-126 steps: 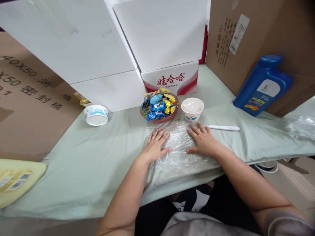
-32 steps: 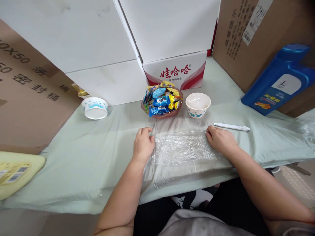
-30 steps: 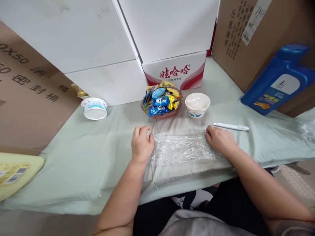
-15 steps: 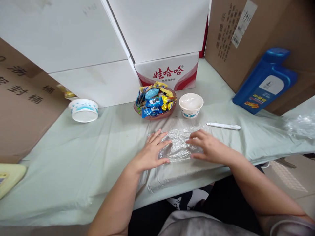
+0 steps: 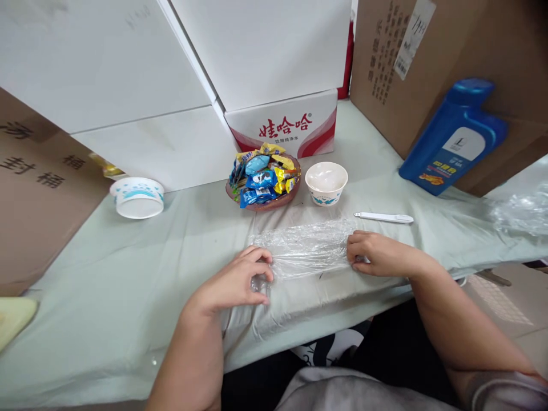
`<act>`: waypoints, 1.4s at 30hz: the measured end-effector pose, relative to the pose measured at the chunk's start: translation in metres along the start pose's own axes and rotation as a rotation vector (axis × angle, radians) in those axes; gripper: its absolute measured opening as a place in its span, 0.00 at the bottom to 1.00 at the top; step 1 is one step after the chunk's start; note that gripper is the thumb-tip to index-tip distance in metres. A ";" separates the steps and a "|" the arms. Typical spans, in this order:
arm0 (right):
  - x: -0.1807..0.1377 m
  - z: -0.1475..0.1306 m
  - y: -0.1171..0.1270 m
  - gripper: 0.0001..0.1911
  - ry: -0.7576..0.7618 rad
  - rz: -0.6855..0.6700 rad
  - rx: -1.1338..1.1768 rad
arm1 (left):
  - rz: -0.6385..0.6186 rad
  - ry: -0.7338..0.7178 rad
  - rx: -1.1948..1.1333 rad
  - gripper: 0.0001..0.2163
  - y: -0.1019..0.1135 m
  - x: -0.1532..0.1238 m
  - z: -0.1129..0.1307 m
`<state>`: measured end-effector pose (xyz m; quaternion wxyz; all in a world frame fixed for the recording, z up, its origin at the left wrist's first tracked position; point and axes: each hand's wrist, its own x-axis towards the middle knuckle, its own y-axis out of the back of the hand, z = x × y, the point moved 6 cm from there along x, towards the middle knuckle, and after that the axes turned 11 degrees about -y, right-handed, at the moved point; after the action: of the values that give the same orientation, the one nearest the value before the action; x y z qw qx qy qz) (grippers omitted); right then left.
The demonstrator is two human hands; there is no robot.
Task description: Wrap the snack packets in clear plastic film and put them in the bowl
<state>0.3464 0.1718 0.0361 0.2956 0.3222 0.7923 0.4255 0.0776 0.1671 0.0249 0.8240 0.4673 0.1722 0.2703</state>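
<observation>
A crinkled sheet of clear plastic film [image 5: 309,248] lies spread on the cloth-covered table between my hands. My left hand [image 5: 240,281] rests at its left end, fingers bent and thumb held apart from them; part of the film shows under the palm. At the right end, my right hand [image 5: 377,254] has its fingers curled together on the film's edge. Beyond the film stand a glass bowl [image 5: 286,200] heaped with wrapped snacks [image 5: 263,180] and a white paper bowl [image 5: 326,182]. A white utility knife [image 5: 384,217] lies past my right hand.
White boxes [image 5: 282,123] line the back. At the right a blue bottle [image 5: 454,140] leans against a cardboard box [image 5: 385,63], with more clear plastic [image 5: 520,208] near the edge. Another paper bowl [image 5: 139,198] lies tipped at the left, by a second carton [image 5: 38,217].
My hands have moved apart, the left one leftward and the right one rightward. The film between them is stretched out wider. My right fingers have curled in. The view has shifted slightly.
</observation>
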 end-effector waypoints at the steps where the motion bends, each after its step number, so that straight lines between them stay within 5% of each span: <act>1: 0.000 0.003 0.001 0.08 -0.008 0.006 0.033 | 0.011 0.019 0.011 0.13 0.001 -0.001 0.002; 6: -0.002 0.019 0.007 0.06 -0.106 0.019 0.146 | 0.108 0.062 -0.064 0.03 0.005 0.000 0.000; 12: 0.004 0.029 0.008 0.08 -0.251 0.060 0.246 | 0.332 0.366 -0.330 0.06 0.008 -0.012 -0.049; 17: 0.018 0.035 0.001 0.09 -0.505 0.201 0.025 | 0.436 0.544 -0.010 0.05 0.009 -0.008 -0.057; 23: 0.017 0.038 -0.001 0.13 -0.685 0.264 -0.209 | 0.393 0.619 0.237 0.06 0.009 0.000 -0.042; 25: 0.013 0.032 0.006 0.15 -0.652 0.411 -0.240 | 0.513 0.601 0.344 0.11 0.018 -0.002 -0.033; 28: 0.016 0.001 0.002 0.25 -0.322 0.579 -0.273 | 0.673 0.401 0.510 0.20 0.024 0.001 -0.008; 31: 0.029 -0.030 -0.031 0.45 0.014 0.447 -0.308 | 0.366 0.083 0.488 0.31 -0.005 0.021 0.008; 34: 0.040 -0.029 -0.059 0.53 0.013 0.274 -0.322 | 0.048 0.050 0.416 0.35 -0.038 0.027 0.000; 38: 0.036 0.008 -0.054 0.50 -0.206 0.276 -0.345 | 0.029 0.194 0.391 0.35 -0.042 0.019 -0.022; 42: 0.021 0.038 -0.026 0.35 -0.429 0.418 -0.356 | 0.048 0.211 0.352 0.35 -0.037 0.018 -0.027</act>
<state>0.3543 0.1950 -0.0082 0.4133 0.5031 0.5422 0.5311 0.0884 0.1806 -0.0212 0.7004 0.5771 0.2910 0.3030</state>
